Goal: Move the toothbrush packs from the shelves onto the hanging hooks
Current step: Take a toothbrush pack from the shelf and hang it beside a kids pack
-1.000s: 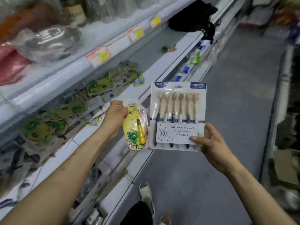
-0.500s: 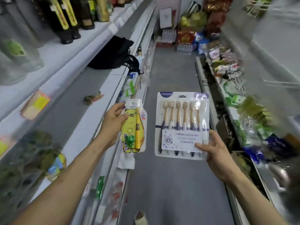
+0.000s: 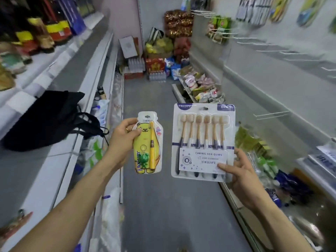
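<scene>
The left hand [image 3: 120, 144] held a small yellow toothbrush pack [image 3: 147, 142] upright. Its fingers [image 3: 127, 122] were curled behind the pack's left edge, and the thumb pressed on the front beside the printed bear's face. The right hand [image 3: 241, 176] held a large six-brush pack [image 3: 202, 140] upright by its lower right corner, thumb clamped on the white label and the other fingers wrapped behind the card.

The two packs hung side by side over the grey aisle floor [image 3: 163, 206], with a clear gap between them. Neither touched a shelf or a hook.

Just up and to the right of the right hand's fingers, a bare wire hook [image 3: 272, 113] stuck out from the grey wall panel. Higher on that wall more hooks carried green hanging packets [image 3: 218, 31], too blurred to read.

To the left of the left hand's fingers, a black bag [image 3: 49, 119] lay on a white shelf [image 3: 60, 160]. Far beyond both hands, stacked boxes and sacks [image 3: 156, 64] closed off the end of the aisle.
</scene>
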